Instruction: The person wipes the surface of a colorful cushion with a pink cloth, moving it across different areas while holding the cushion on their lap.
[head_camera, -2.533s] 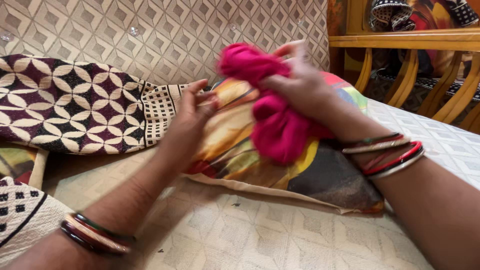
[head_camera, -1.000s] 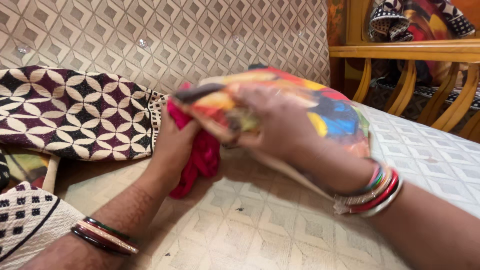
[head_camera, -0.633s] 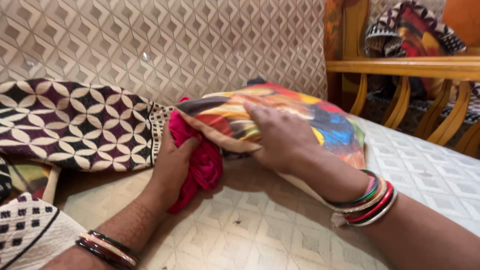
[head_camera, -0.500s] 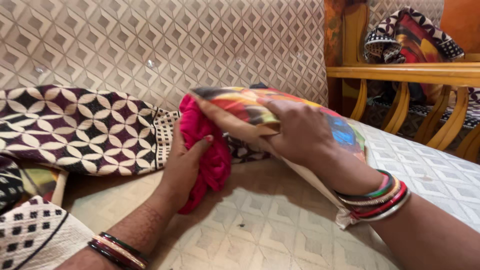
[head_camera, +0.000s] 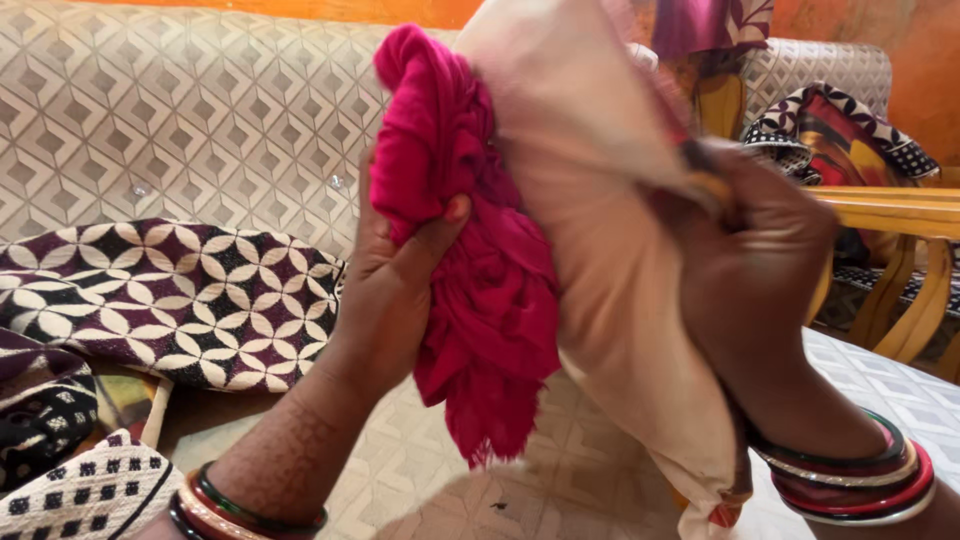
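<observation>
Crumpled pink cloth (head_camera: 480, 270) in left hand (head_camera: 395, 270) grip — right hand (head_camera: 750, 260) clamped on cream cover (head_camera: 600, 250).

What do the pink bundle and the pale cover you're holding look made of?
Pink cloth: thin, matte woven fabric, probably cotton or similar; it crumples softly and its bottom edge is frayed. Pale cover: smooth, plain beige cloth, likely a printed cushion cover's inner side; it hangs limp with a stitched hem.

Two hands: left (head_camera: 385, 290) and right (head_camera: 750, 270). One pink cloth (head_camera: 480, 250). One cream cushion cover (head_camera: 610, 260). One maroon patterned cushion (head_camera: 170, 300). One checked cloth (head_camera: 80, 495). One wooden chair (head_camera: 900, 220). Two bangle stacks, one per wrist (head_camera: 240, 510) (head_camera: 850, 480)
</observation>
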